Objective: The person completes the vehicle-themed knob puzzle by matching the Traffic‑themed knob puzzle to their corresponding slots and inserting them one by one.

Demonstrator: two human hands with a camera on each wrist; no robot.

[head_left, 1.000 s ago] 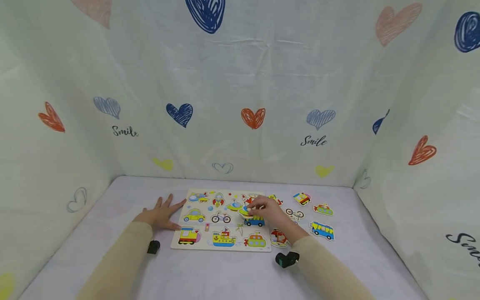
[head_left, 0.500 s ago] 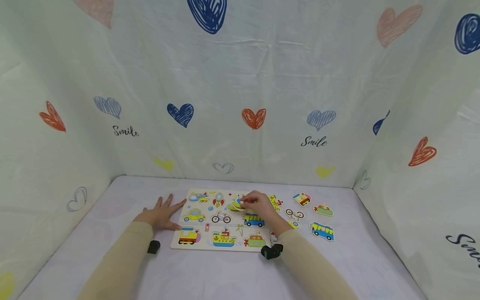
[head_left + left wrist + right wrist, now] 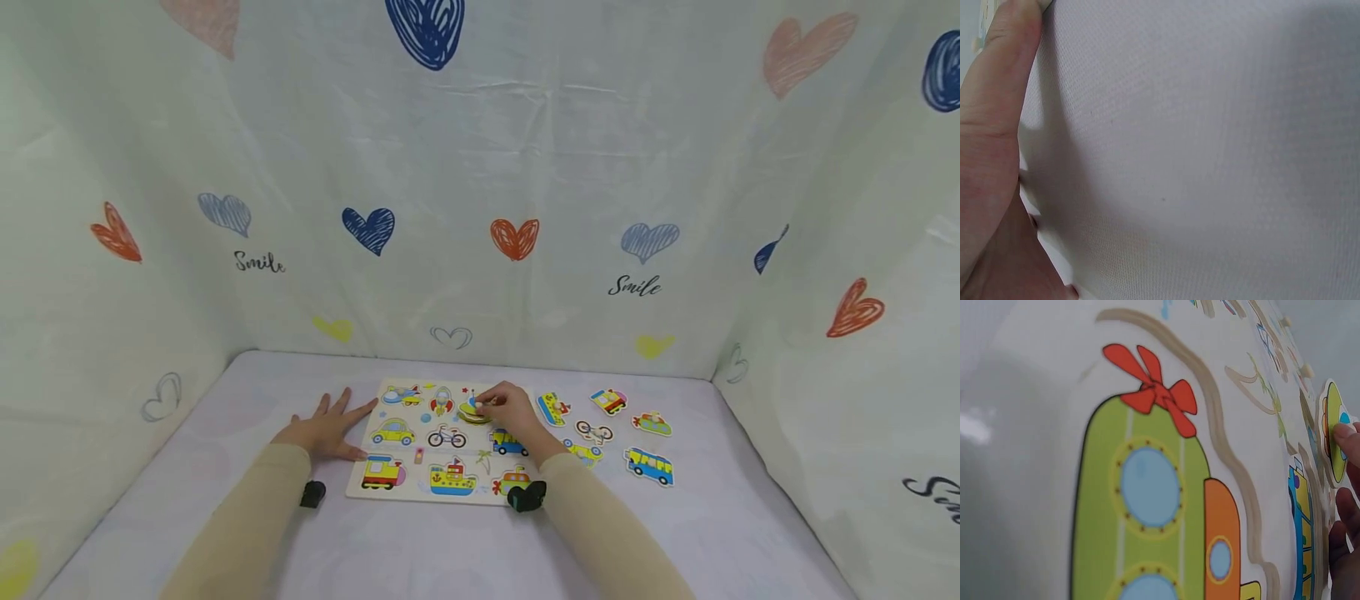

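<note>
A wooden puzzle board (image 3: 420,492) printed with vehicles lies on the table. My right hand (image 3: 513,408) pinches a green-and-yellow flying saucer puzzle piece (image 3: 468,410) over the matching picture in the board's top row. In the right wrist view the saucer piece (image 3: 1334,434) stands tilted between thumb and fingers, beside the bus picture (image 3: 1302,531); the submarine picture (image 3: 1141,500) fills the foreground. My left hand (image 3: 322,432) is spread, fingers straight, with fingertips at the board's left edge. In the left wrist view the thumb of the left hand (image 3: 991,125) shows along the white cloth.
Loose puzzle pieces lie right of the board: a ship (image 3: 553,408), a train (image 3: 608,402), a submarine (image 3: 652,423), a bicycle (image 3: 594,432), a car (image 3: 583,452) and a bus (image 3: 649,466). A curtain with hearts (image 3: 450,283) encloses the table at the back and sides.
My right hand has moved left with the saucer piece, from above the bus picture to the saucer picture. The left hand keeps its place at the board's edge.
</note>
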